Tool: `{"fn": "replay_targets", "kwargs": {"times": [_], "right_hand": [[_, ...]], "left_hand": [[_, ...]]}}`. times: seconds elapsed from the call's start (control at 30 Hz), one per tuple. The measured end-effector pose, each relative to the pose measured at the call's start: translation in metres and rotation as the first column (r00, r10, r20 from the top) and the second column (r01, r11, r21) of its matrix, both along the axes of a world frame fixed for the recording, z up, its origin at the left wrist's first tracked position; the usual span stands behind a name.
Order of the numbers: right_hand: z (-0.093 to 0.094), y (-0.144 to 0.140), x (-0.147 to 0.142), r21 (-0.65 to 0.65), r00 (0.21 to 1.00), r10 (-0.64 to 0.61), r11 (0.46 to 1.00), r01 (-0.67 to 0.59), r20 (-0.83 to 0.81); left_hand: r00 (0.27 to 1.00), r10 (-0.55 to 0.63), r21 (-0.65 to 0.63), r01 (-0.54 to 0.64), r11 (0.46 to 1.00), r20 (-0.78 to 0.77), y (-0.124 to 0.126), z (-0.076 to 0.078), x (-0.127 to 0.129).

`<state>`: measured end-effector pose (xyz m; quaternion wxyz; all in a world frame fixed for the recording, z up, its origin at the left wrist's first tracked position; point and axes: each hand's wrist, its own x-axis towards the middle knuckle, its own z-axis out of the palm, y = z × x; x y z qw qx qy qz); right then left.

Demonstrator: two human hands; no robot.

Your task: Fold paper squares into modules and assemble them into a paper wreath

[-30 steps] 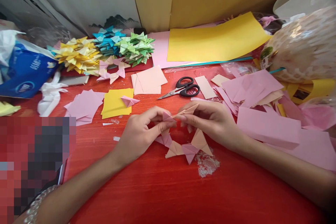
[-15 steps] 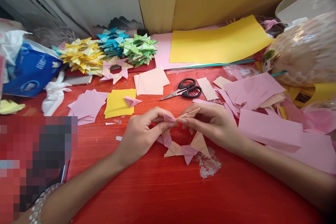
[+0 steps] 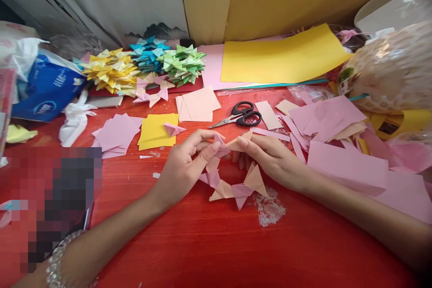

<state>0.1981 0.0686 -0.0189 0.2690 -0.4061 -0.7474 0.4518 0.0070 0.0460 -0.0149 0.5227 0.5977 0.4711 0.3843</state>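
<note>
Between both hands is a chain of folded paper pieces, alternating pink and peach, curving toward me in an arc of pointed shapes. My left hand pinches a pink folded piece at the far side of the arc. With thumb and fingers, my right hand grips a peach folded piece, whose narrow end meets the pink one. How far the two are joined is hidden. A loose pink folded piece lies on yellow paper squares beyond my left hand.
Black-handled scissors lie beyond the hands. Pink squares and peach squares are stacked nearby. Pink sheets cover the right side. Yellow, blue and green folded-paper rings stand at the back. Crumpled clear film lies near the chain.
The pink piece in my left hand has turned and tilted more upright. My right fingers have shifted along the peach piece, and the view has moved slightly.
</note>
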Motion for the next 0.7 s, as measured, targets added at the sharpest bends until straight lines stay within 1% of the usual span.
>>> {"fn": "replay_targets", "kwargs": {"times": [0.1, 0.23, 0.37, 0.53, 0.63, 0.7], "right_hand": [[0.0005, 0.0005, -0.0018, 0.001, 0.999, -0.022, 1.000, 0.022, 0.048], [0.0012, 0.0010, -0.0033, -0.034, 0.999, 0.031, 0.999, -0.031, 0.028], [0.0001, 0.0017, -0.0031, -0.016, 0.999, 0.044, 0.999, -0.043, 0.026], [-0.0020, 0.0022, -0.0040, 0.003, 0.997, 0.057, 0.998, -0.057, 0.054], [-0.0023, 0.0018, -0.0058, 0.001, 0.996, 0.059, 0.998, -0.060, 0.073], [-0.0005, 0.0026, -0.0048, -0.011, 0.992, 0.097, 0.995, -0.096, 0.081]], "left_hand": [[0.999, 0.018, -0.010, -0.019, 1.000, -0.026, -0.0004, -0.0022, -0.0008], [0.994, 0.016, -0.022, -0.019, 1.000, -0.105, 0.0000, -0.0039, -0.0003], [0.997, -0.006, -0.034, 0.003, 0.999, -0.081, 0.0015, -0.0039, 0.0010], [0.992, -0.020, 0.003, 0.021, 1.000, -0.124, 0.0027, -0.0028, 0.0014], [0.991, -0.045, 0.036, 0.050, 0.998, -0.122, 0.0030, -0.0025, 0.0007], [0.989, -0.082, 0.040, 0.087, 0.995, -0.124, 0.0032, -0.0026, 0.0001]]}}
